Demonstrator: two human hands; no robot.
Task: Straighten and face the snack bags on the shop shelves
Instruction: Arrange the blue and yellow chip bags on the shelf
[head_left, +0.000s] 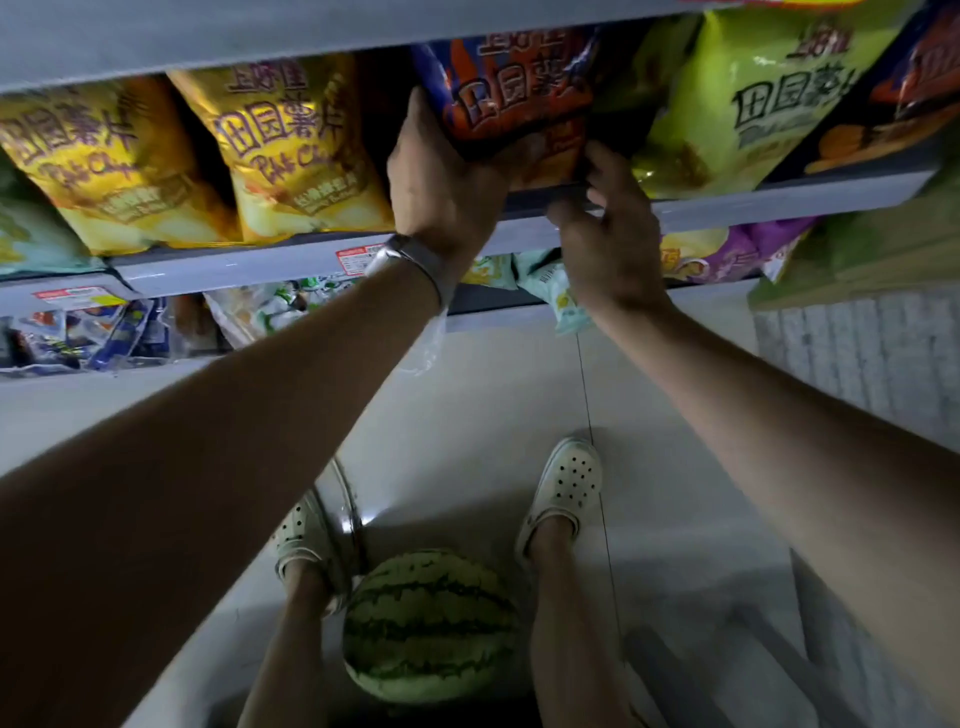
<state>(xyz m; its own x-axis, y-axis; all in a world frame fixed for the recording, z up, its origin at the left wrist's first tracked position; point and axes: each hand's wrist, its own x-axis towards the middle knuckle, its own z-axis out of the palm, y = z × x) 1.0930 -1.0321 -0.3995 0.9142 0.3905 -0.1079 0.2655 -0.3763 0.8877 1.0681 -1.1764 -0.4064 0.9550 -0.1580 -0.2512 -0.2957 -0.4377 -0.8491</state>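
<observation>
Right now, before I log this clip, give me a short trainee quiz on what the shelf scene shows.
1. True or false: both the left hand and the right hand touch the blue-and-orange bag.
2. Which bag sits directly to its right? A yellow, B green bag, C purple.
3. Which fruit lies on the floor between the feet?
Key: 1 true; 2 B; 3 watermelon.
</observation>
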